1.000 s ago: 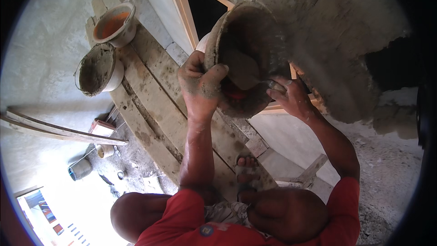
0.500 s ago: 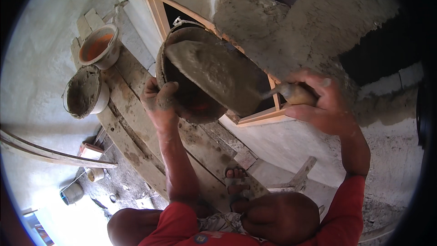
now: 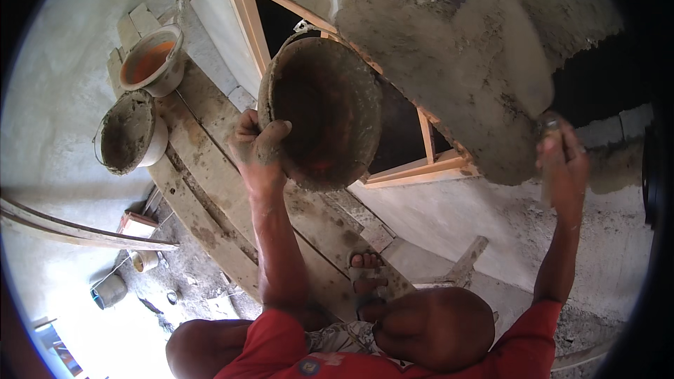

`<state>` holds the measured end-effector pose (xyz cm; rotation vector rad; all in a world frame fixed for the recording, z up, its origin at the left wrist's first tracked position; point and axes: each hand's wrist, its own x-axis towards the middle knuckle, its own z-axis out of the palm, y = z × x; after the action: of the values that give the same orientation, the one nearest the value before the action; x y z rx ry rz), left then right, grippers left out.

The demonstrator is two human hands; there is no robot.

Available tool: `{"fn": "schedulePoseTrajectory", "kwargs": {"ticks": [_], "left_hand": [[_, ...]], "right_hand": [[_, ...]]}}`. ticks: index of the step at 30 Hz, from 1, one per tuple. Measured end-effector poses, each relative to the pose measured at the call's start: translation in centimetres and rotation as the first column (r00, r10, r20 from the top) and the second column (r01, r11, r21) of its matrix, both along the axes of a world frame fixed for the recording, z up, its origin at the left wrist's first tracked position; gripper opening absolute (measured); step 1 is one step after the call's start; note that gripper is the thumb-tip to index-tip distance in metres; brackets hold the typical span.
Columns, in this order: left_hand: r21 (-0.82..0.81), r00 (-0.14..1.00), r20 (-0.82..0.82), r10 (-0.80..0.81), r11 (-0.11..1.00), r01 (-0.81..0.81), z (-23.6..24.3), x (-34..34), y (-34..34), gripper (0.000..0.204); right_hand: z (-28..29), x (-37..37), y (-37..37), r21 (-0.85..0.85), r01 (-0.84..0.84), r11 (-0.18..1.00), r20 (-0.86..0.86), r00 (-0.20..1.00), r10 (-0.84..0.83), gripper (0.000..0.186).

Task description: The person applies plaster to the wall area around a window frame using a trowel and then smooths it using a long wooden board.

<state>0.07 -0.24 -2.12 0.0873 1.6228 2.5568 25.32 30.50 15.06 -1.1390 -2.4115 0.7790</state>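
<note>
My left hand (image 3: 258, 154) grips the near rim of a mortar-caked bucket (image 3: 351, 112), tilted so that its dark, orange-stained inside faces me. My right hand (image 3: 562, 161) is closed on the handle of a trowel (image 3: 526, 63) at the right. The trowel's pale blade lies against the rough grey mortar patch (image 3: 442, 63) on the wall, beside a dark, jagged opening (image 3: 597, 84). Behind the bucket is a wooden frame (image 3: 243, 7) round a dark opening.
Two more buckets, one orange inside (image 3: 151, 63) and one mortar-coated (image 3: 126, 140), stand on the plank platform (image 3: 210, 217) where I squat. Long curved boards (image 3: 84, 231) are at the left. Below lie small containers (image 3: 109, 291) on the rubble-strewn floor.
My right hand has lifted the trowel out of the bucket and moved it rightward, carrying mortar onto the wall. My left hand and the bucket have shifted left and slightly down.
</note>
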Motion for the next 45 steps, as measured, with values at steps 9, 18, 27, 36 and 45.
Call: {"fn": "schedulePoseTrajectory", "kwargs": {"ticks": [9, 18, 27, 36, 45], "left_hand": [[-0.07, 0.98, 0.136, -0.143, 0.986, 0.154, 1.1, 0.7, 0.9, 0.009], [-0.313, 0.987, -0.052, -0.151, 0.941, 0.127, 2.0, 0.6, -0.9, 0.009], [-0.069, 0.989, 0.001, -0.145, 0.987, 0.144, 2.2, -0.7, -2.8, 0.013], [-0.189, 0.973, 0.054, -0.224, 0.955, 0.23, 4.6, 0.2, -1.6, 0.014], [-0.13, 0.97, -0.007, -0.243, 0.962, 0.24, 3.0, 0.1, -0.5, 0.015]], "right_hand": [[-9.4, -3.8, -4.3, -0.333, -0.53, 0.78, 0.165, 0.782, 0.601, 0.05], [-11.4, -13.3, -7.1, 0.021, -0.774, 0.633, 0.464, 0.568, 0.679, 0.046], [-15.1, -14.3, -10.6, 0.388, -0.875, 0.289, 0.661, 0.482, 0.575, 0.027], [-14.7, -14.8, -9.7, 0.475, -0.834, 0.28, 0.531, 0.526, 0.664, 0.032], [-13.2, -15.1, -10.2, 0.379, -0.839, 0.391, 0.547, 0.544, 0.637, 0.034]]}}
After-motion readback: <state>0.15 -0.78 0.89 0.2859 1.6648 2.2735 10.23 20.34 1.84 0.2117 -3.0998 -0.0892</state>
